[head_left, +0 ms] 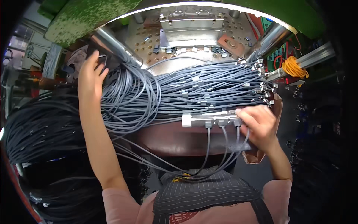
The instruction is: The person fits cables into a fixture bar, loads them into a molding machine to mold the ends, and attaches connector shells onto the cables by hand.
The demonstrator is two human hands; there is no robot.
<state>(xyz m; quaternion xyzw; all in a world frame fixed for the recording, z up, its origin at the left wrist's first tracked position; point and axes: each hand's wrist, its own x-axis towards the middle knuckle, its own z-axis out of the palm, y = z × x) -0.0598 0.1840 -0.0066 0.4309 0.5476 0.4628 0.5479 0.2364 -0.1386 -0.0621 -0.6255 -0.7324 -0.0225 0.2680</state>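
Observation:
My right hand (261, 123) is closed around the right end of a clear-and-silver bar (201, 120), with its thumb along the top. Dark plugs (222, 123) sit in the bar's near side, and their grey cables (209, 145) droop toward my lap before running off to the left. Raised at the far left, my left hand (91, 76) has its fingers apart beside a slanted metal post (115, 46). Just beyond those fingers is a dark area that I cannot make out. A big bundle of grey cables (209, 84) lies between my hands, looped at its left end.
Metal connector ends (263, 80) tip the bundle at right. Behind it, a perforated metal plate (149, 48) carries a steel block (192, 31) and scattered small metal pieces. Yellow cord (294, 68) wraps a bar at right. Black cables (44, 127) hang at left.

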